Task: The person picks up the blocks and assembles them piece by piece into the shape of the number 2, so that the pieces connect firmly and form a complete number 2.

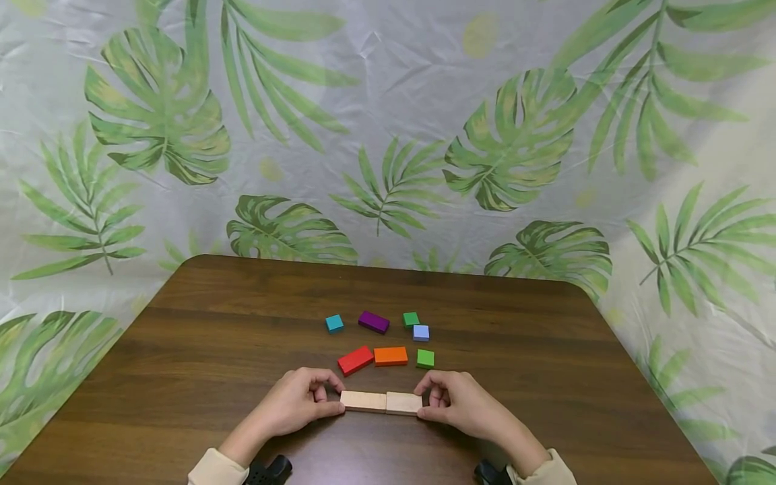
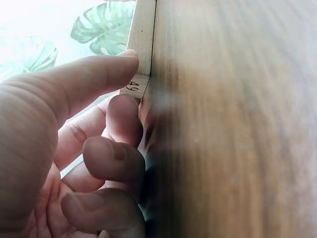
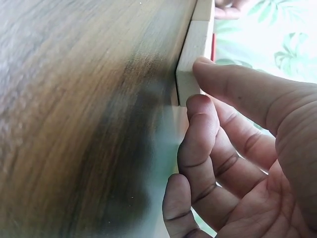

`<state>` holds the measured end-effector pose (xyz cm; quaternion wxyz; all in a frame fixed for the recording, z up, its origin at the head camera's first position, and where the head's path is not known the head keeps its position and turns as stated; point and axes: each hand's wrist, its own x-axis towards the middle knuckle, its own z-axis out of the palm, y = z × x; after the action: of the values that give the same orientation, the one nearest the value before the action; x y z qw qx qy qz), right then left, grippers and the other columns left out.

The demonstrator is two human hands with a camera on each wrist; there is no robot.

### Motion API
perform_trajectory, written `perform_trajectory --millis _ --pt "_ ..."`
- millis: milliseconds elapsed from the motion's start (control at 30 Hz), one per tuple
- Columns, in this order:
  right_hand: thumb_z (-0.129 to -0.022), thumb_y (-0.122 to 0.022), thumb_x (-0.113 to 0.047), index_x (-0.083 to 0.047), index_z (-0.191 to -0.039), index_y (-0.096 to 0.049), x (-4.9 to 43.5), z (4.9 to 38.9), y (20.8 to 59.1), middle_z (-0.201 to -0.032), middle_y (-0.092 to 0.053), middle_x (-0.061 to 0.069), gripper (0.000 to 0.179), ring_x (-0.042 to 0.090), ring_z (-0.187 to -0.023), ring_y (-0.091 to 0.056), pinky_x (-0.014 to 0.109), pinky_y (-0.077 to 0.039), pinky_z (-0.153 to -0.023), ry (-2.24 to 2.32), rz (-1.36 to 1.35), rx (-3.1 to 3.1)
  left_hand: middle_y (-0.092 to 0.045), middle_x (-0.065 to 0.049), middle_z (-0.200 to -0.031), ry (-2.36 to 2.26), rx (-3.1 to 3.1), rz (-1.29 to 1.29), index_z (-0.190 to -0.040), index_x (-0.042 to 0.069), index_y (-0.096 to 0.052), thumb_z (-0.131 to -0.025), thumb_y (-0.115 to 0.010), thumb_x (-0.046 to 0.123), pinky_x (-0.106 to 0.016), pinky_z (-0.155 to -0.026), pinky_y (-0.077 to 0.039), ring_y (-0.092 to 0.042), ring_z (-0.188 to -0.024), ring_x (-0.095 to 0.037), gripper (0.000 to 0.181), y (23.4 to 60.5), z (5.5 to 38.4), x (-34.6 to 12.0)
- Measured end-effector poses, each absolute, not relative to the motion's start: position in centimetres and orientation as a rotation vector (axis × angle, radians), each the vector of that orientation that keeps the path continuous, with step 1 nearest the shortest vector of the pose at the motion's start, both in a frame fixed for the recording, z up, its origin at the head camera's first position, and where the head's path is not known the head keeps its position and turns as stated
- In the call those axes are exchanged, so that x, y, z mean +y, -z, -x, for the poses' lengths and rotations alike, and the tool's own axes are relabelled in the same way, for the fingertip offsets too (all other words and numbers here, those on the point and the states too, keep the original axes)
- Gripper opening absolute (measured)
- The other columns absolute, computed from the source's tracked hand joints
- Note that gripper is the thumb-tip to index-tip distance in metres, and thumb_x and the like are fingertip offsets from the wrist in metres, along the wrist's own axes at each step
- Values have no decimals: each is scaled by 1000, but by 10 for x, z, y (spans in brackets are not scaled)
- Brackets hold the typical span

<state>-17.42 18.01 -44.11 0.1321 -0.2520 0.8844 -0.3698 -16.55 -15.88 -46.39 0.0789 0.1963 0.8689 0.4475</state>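
Observation:
Two plain wooden blocks lie end to end in a row on the table near its front: a longer left wooden block (image 1: 363, 401) and a shorter right wooden block (image 1: 404, 403). My left hand (image 1: 301, 402) pinches the outer end of the left one between thumb and forefinger. The left wrist view shows a printed number on that block's end face (image 2: 134, 87). At the opposite end of the row, my right hand (image 1: 459, 405) pinches the right block (image 3: 192, 59), thumb at its near corner. The other fingers of both hands are curled loosely.
Just beyond the row lie a red block (image 1: 356, 361), an orange block (image 1: 391, 356) and a green block (image 1: 426, 358). Farther back are teal (image 1: 335, 324), purple (image 1: 373, 322), dark green (image 1: 411, 319) and light blue (image 1: 421, 333) blocks. A leaf-patterned cloth (image 1: 400, 101) hangs behind the table (image 1: 230, 337).

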Motion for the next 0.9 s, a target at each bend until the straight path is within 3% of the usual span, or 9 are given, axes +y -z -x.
perform_trajectory --millis 900 --pt "-94 -85 -26 -9 -112 -74 175 190 422 -75 -54 -10 26 -1 -62 -46 19 -42 -60 978 815 2593 -60 11 -65 -1362 2561 -551 -103 20 -75 -91 -87 28 -21 -53 -39 -46 -52 0 19 464 165 -160"
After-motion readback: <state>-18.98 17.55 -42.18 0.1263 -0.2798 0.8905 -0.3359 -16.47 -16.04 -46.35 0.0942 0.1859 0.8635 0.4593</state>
